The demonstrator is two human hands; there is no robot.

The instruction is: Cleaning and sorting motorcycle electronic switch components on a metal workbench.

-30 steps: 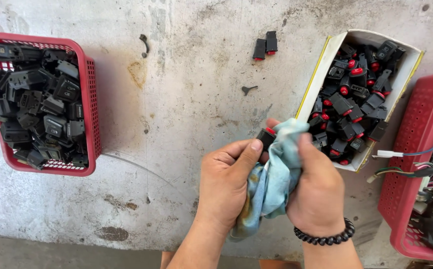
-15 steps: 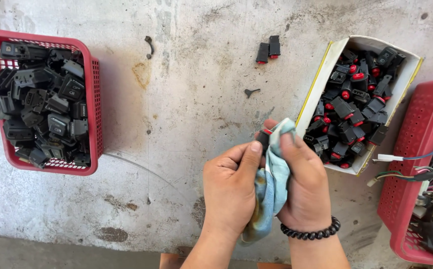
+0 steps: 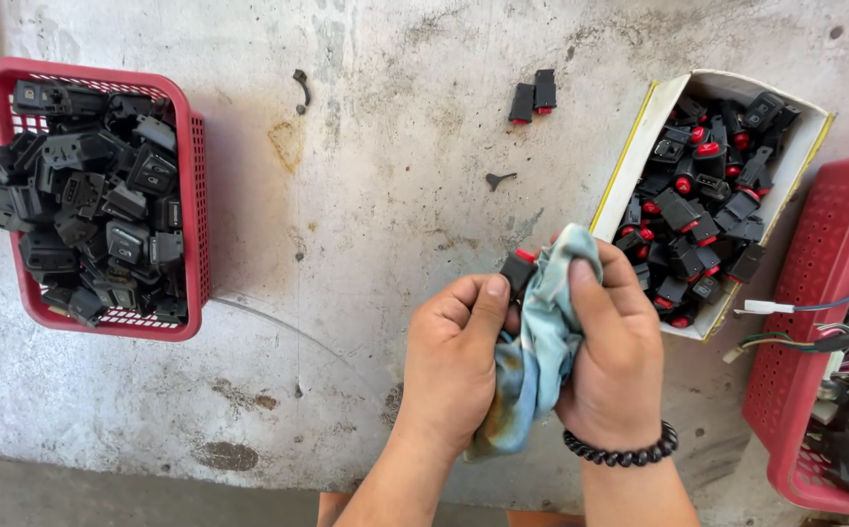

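Observation:
My left hand (image 3: 459, 356) pinches a small black switch with a red button (image 3: 519, 268) between thumb and fingers. My right hand (image 3: 608, 356), with a black bead bracelet on its wrist, holds a light blue rag (image 3: 540, 346) pressed against that switch. The rag hangs down between both hands. Just right of my hands stands a white cardboard box (image 3: 639, 146) full of several black switches with red buttons.
A red plastic basket (image 3: 195, 195) at the left holds several black plastic parts. Another red basket (image 3: 800, 322) with wires sits at the right edge. Two loose switches (image 3: 533, 98) and small black bits lie on the stained concrete surface.
Both hands have shifted slightly left and up with the rag and switch. The rag now wraps more over the switch.

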